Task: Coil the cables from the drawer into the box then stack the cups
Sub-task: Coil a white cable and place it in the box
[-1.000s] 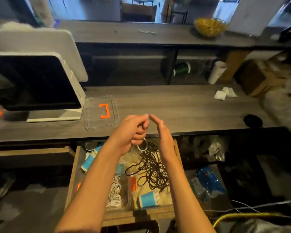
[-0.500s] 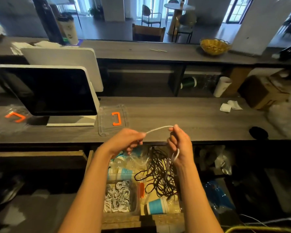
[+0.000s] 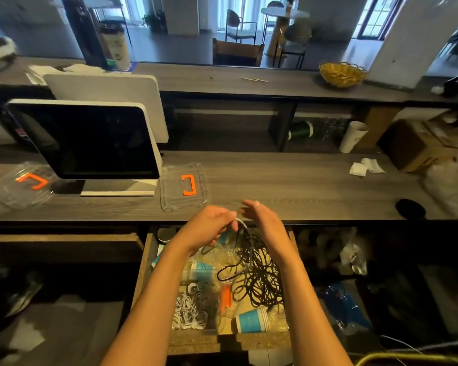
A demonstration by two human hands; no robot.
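Both hands hover over the open wooden drawer (image 3: 146, 262) at the desk's front edge. My left hand (image 3: 209, 227) pinches a thin white cable (image 3: 240, 222) near its fingertips. My right hand (image 3: 265, 220) is beside it with fingers stretched out, motion-blurred, at the cable's loop. In the drawer lie a tangle of black cable (image 3: 257, 276), a clear box (image 3: 196, 307) with coiled white and dark cables, and a blue paper cup (image 3: 251, 322) on its side. More blue cups (image 3: 202, 270) lie under my left forearm.
A clear lid with an orange handle (image 3: 188, 184) lies on the grey desk (image 3: 288, 186) just beyond my hands. A monitor (image 3: 85, 140) stands at left, another clear lid (image 3: 29, 180) beside it. White tissues (image 3: 365, 167) and a black round object (image 3: 410, 208) are at right.
My hands have come closer together; the white cable that arched between them is now a small loop at my left fingertips, and my right hand's fingers have straightened.
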